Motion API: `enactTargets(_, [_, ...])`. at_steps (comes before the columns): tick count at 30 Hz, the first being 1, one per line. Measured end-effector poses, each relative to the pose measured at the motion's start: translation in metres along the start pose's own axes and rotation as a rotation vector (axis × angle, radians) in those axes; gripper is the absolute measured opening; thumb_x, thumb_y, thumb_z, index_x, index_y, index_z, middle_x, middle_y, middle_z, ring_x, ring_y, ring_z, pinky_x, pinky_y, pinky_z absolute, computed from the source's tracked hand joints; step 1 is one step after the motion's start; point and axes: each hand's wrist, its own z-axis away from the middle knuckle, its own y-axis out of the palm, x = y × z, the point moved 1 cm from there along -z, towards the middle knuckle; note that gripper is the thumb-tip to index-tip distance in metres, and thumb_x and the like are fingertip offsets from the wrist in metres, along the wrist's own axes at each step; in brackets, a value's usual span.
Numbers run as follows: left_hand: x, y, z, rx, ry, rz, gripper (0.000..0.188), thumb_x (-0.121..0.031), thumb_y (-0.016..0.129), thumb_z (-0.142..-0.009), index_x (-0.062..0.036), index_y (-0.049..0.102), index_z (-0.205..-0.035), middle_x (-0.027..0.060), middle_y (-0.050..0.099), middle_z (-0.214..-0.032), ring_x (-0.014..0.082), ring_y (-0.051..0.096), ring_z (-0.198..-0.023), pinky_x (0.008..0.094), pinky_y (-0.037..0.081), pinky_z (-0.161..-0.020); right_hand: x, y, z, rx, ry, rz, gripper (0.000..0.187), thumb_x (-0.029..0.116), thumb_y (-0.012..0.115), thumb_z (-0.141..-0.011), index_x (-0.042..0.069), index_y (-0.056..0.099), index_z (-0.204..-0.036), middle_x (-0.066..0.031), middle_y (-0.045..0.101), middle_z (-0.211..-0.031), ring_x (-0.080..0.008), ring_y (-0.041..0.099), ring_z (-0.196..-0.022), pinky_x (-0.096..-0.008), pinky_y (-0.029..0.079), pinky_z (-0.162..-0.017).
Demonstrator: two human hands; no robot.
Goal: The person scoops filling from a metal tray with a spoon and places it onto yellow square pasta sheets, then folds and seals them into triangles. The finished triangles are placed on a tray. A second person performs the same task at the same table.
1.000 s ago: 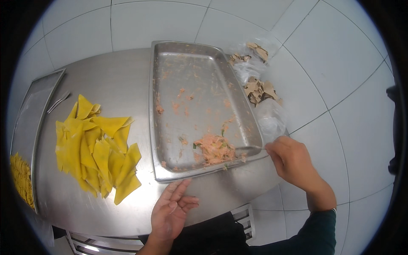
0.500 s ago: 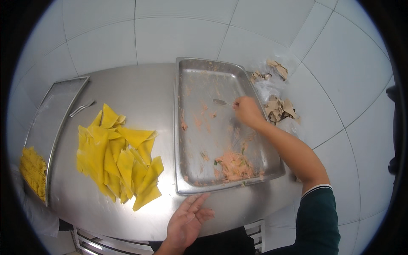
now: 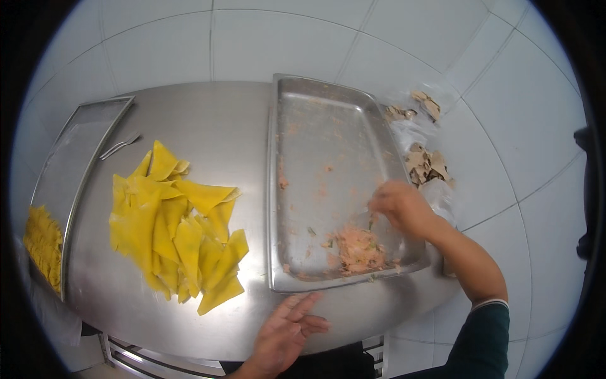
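A large metal tray (image 3: 273, 189) holds a mound of pinkish minced filling (image 3: 361, 249) with green bits at its near end. My right hand (image 3: 401, 205), smeared by motion, is over the tray just behind the filling. Its fingers are closed on a small metal utensil, which is hard to see now; the earlier frame shows its flat, broad head. My left hand (image 3: 287, 331) is by the tray's near edge, palm partly up, fingers loosely apart and holding nothing. A pile of floury yellow dough sheets (image 3: 170, 227) lies left of the tray.
On the far left, a shallow metal-rimmed tray (image 3: 79, 136) holds more yellow dough (image 3: 43, 246). Metal forks or spoons (image 3: 120, 146) rest beside it. Torn brown paper (image 3: 426, 163) and clear plastic (image 3: 410, 132) lie past the tray's right side, near the tiled wall.
My right hand has come nearer and right across the tray, to the filling. The filling mound looks more gathered. My left hand stays nearly in place, and the whole view has shifted slightly.
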Motion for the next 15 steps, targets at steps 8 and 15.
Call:
enactTargets(8, [-0.004,0.005,0.0,-0.028,-0.003,-0.042,0.069,-0.023,0.059,-0.09,0.0038,0.033,-0.148,0.0231,0.042,-0.152,0.0324,0.064,-0.11,0.0432,0.049,-0.098,-0.056,0.048,-0.064,-0.079,0.549,-0.048,0.015,0.01,0.064,-0.088,0.0,0.074,-0.094,-0.0213,0.064,-0.09,-0.0397,0.062,-0.089,-0.0458,0.049,-0.082])
enactTargets(15, [-0.003,0.002,0.003,-0.038,-0.019,-0.048,0.072,-0.023,0.059,-0.091,0.0036,0.029,-0.15,0.022,0.04,-0.155,0.0329,0.062,-0.113,0.0438,0.047,-0.101,-0.027,0.032,-0.018,0.159,-0.042,-0.04,0.015,0.01,0.068,-0.082,0.005,0.077,-0.094,-0.0194,0.069,-0.094,-0.0363,0.066,-0.098,-0.0419,0.051,-0.089])
